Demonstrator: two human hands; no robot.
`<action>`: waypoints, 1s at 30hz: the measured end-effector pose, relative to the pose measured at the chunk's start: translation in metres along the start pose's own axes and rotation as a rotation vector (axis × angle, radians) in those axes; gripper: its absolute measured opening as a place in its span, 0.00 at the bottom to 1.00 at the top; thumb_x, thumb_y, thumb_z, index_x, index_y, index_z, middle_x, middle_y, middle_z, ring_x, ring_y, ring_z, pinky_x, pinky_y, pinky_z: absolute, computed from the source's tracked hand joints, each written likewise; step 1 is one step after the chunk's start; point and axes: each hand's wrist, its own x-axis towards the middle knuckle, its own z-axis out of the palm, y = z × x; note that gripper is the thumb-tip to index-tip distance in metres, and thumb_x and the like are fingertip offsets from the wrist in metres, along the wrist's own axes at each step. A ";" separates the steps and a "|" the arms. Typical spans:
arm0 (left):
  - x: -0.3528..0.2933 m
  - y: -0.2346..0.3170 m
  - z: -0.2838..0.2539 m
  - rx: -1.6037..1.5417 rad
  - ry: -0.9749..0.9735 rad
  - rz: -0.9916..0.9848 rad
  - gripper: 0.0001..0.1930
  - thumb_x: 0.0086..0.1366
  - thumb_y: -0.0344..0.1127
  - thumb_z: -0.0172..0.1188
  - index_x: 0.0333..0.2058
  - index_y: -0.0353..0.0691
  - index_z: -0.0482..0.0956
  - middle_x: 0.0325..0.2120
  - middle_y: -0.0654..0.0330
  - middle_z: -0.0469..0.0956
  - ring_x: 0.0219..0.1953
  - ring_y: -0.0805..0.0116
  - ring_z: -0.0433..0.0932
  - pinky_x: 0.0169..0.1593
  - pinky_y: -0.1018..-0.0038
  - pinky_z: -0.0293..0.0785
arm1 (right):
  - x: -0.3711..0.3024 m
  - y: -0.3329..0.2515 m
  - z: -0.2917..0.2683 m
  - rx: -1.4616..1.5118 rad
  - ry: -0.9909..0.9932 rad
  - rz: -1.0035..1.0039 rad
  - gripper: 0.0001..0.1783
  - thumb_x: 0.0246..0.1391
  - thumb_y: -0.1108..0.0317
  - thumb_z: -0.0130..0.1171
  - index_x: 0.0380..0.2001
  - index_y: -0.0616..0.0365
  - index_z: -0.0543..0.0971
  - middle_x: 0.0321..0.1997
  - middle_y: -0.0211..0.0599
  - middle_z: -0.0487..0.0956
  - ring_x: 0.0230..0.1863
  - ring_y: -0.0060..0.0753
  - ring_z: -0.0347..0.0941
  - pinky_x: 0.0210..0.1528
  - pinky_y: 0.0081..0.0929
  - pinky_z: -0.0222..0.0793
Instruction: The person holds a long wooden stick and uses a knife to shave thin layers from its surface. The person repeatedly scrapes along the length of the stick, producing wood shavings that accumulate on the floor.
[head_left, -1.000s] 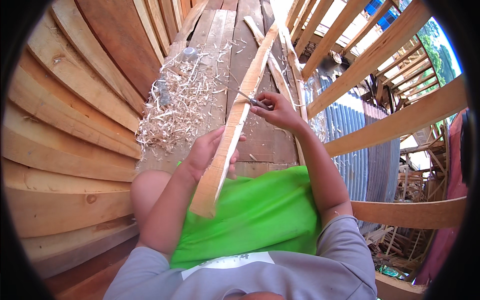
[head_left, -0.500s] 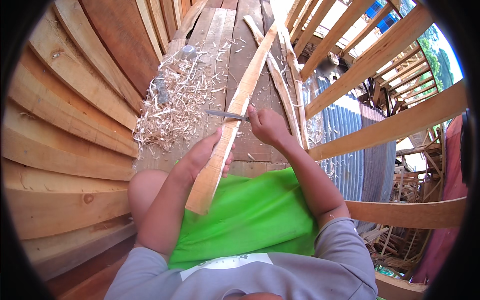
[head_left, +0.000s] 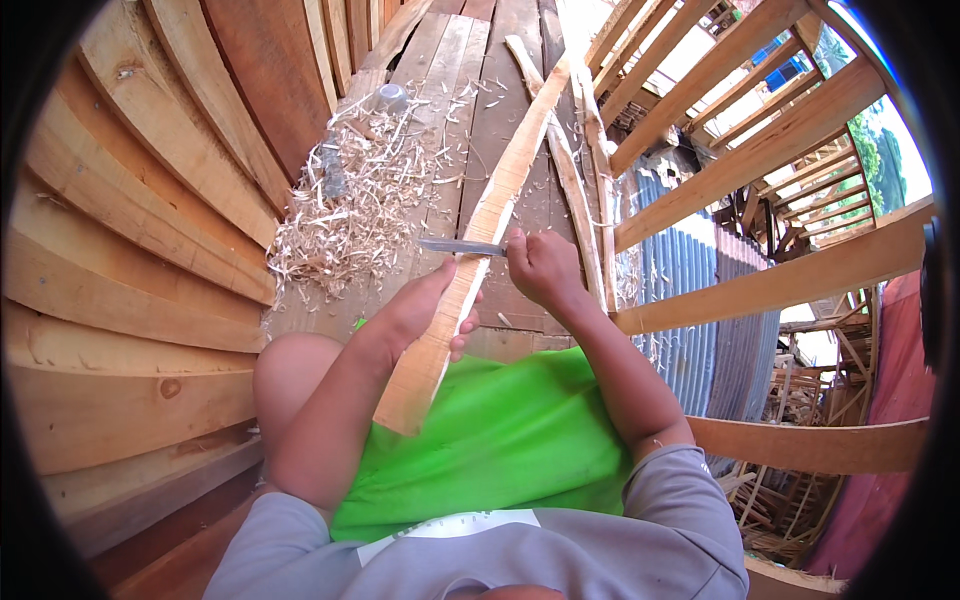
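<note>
A long, pale wooden board (head_left: 497, 203) slants away from my lap toward the far planks, its near end over the green cloth. My left hand (head_left: 424, 305) is wrapped round its lower part, thumb on the near-left edge and fingertips showing on the right edge. In my right hand (head_left: 545, 265), closed in a fist, is a knife (head_left: 462, 246); its handle is mostly hidden by the fingers. The blade points left and lies across the board, just beyond my left thumb.
Curled wood shavings (head_left: 345, 210) are heaped left of the board, with a clear container (head_left: 391, 97) at their far side. Rough wood strips (head_left: 560, 150) lie to the right. A plank wall (head_left: 140, 290) stands left, a slatted wooden railing (head_left: 770, 280) right, with corrugated metal sheets (head_left: 685, 290) beyond.
My right hand has drawn the knife a little nearer along the board, closer to my left thumb. My left hand still grips the board; the view has shifted slightly.
</note>
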 end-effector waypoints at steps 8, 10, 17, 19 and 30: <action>-0.001 -0.011 0.012 0.043 0.018 0.026 0.30 0.71 0.63 0.29 0.40 0.39 0.67 0.18 0.62 0.68 0.16 0.69 0.66 0.24 0.69 0.67 | 0.018 0.033 0.009 -0.147 0.189 0.129 0.26 0.59 0.58 0.43 0.14 0.62 0.76 0.18 0.51 0.75 0.20 0.57 0.72 0.26 0.51 0.68; 0.001 -0.013 0.020 0.091 0.044 0.042 0.31 0.71 0.63 0.30 0.40 0.39 0.67 0.18 0.62 0.68 0.16 0.69 0.66 0.24 0.69 0.67 | 0.024 0.052 0.006 -0.124 0.136 0.145 0.25 0.59 0.58 0.43 0.15 0.62 0.76 0.20 0.52 0.76 0.22 0.57 0.73 0.27 0.52 0.68; -0.005 -0.007 0.006 0.126 0.089 0.047 0.32 0.70 0.64 0.30 0.40 0.38 0.68 0.18 0.62 0.69 0.16 0.70 0.68 0.22 0.70 0.68 | 0.005 0.009 0.002 -0.048 -0.003 0.068 0.27 0.56 0.57 0.44 0.10 0.64 0.75 0.13 0.55 0.72 0.17 0.59 0.71 0.25 0.49 0.68; 0.000 -0.007 0.008 0.162 0.114 0.060 0.32 0.71 0.64 0.30 0.40 0.37 0.68 0.18 0.62 0.69 0.16 0.70 0.68 0.22 0.70 0.69 | 0.015 0.025 0.005 -0.034 0.073 0.055 0.26 0.56 0.58 0.44 0.10 0.63 0.75 0.13 0.54 0.72 0.17 0.58 0.71 0.24 0.49 0.68; -0.002 -0.005 0.014 0.222 0.130 0.073 0.31 0.72 0.62 0.30 0.40 0.37 0.68 0.18 0.62 0.69 0.16 0.71 0.68 0.22 0.71 0.69 | 0.027 0.052 0.008 -0.072 0.162 0.216 0.27 0.56 0.57 0.45 0.12 0.65 0.76 0.16 0.56 0.74 0.21 0.60 0.73 0.29 0.50 0.71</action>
